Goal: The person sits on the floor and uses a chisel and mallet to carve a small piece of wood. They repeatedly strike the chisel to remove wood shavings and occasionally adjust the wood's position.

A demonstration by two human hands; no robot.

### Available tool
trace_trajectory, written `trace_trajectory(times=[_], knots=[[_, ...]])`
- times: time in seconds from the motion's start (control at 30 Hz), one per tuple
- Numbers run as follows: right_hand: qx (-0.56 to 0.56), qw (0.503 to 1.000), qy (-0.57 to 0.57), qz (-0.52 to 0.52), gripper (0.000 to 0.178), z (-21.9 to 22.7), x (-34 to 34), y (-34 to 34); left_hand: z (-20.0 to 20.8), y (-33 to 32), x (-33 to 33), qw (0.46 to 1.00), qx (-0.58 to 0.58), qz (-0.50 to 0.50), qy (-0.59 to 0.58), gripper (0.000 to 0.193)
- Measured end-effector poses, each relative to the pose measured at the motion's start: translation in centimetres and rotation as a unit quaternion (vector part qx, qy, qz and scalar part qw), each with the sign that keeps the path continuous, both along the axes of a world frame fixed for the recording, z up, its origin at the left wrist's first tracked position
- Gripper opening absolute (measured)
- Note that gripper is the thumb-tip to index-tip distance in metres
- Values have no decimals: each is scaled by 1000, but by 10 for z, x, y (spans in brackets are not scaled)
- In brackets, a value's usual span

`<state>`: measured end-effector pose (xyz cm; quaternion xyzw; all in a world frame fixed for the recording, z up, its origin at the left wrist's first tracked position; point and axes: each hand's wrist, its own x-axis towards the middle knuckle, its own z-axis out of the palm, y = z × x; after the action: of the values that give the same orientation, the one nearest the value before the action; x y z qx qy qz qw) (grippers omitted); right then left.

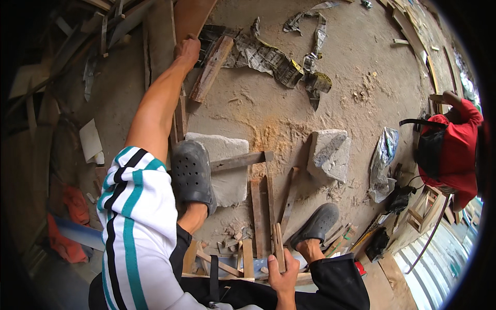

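My left hand (188, 50) reaches far forward, its fingers curled closed at the lower end of a smooth reddish-brown board (194, 18). What it grips, if anything, is hidden. Beside it a short, thick wooden block (212, 68) lies on crumpled newspaper (261, 56). Close to my body, my right hand (283, 274) wraps round a thin wooden strip (279, 247) that points away from me. Another wooden strip (240, 161) rests across a pale concrete slab (227, 183), its near end by my left clog (191, 173).
A second concrete chunk (329, 155) and a plastic bag (383, 164) lie to the right. Several strips (257, 212) and offcuts lie between my feet. Stacked timber (111, 28) fills the far left. A person in a red top (465, 150) is at the right edge.
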<state>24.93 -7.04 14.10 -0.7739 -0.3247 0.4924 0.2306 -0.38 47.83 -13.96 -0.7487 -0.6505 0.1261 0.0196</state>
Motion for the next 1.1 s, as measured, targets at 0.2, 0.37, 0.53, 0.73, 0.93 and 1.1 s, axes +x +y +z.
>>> trace_trajectory(times=[0.2,0.37,0.53,0.73,0.93,1.1], knots=[[51,998,-38,-1,20,0,-9,4,99,-13,-11,996,18,-17,-81,53],[87,995,-49,-16,22,3,-12,-1,169,-12,-20,940,146,86,-294,40],[123,991,-53,-14,29,-12,-23,-13,221,-50,-65,771,116,287,-557,27],[151,988,-40,-3,30,-21,-38,-12,194,-165,-229,842,167,146,-491,29],[166,985,-36,-13,26,-29,-41,-18,188,-320,-304,881,80,200,-420,44],[182,983,-28,-28,25,-48,-34,-26,179,-389,-380,917,-88,323,-220,52]])
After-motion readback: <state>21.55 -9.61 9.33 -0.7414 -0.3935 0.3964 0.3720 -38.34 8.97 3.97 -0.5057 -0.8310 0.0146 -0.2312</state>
